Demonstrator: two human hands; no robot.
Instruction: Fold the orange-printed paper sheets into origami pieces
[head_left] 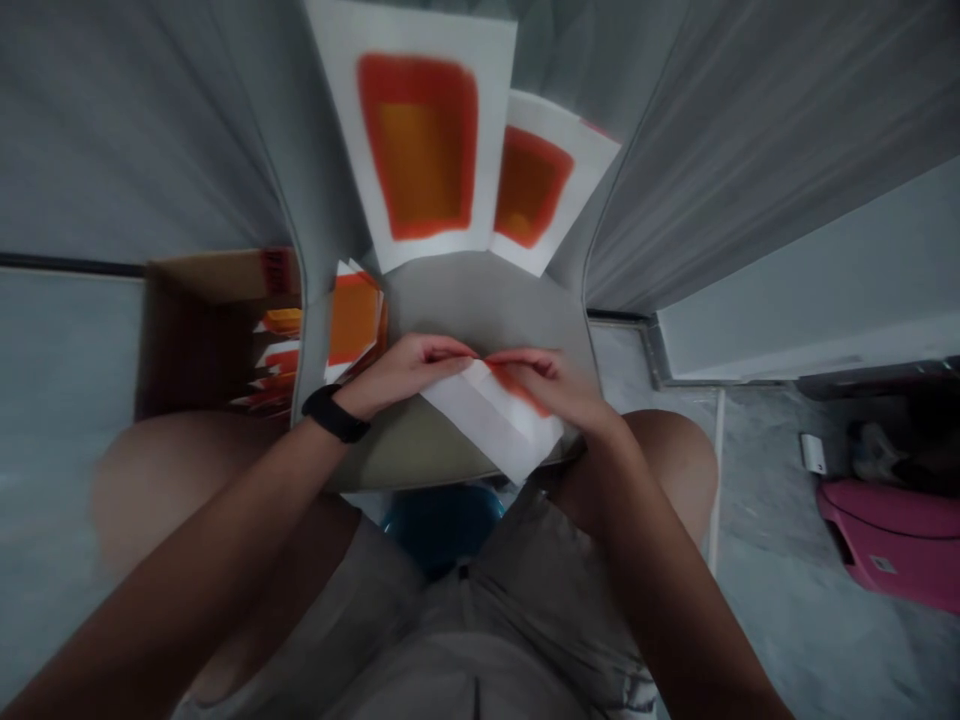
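A white sheet of paper [499, 425] with an orange patch lies partly folded over the chair seat, its lower corner hanging toward my lap. My left hand [424, 365] pinches its upper edge between thumb and fingers. Close beside it, my right hand [544, 380] grips the same edge, thumb below and fingers on top. The fingertips of both hands nearly meet there. Left of my left hand sits a stack of folded orange and white papers [355, 320]. Two flat sheets, a larger painted sheet [337, 60] and a smaller painted sheet [551, 112], lean at the back.
The grey chair [450, 290] stands between my knees. On its left is a cardboard box [217, 275] holding several orange and white papers. A blue basin [442, 525] sits below the seat. On the floor at right lie a pink case [892, 540] and a small white object [812, 453].
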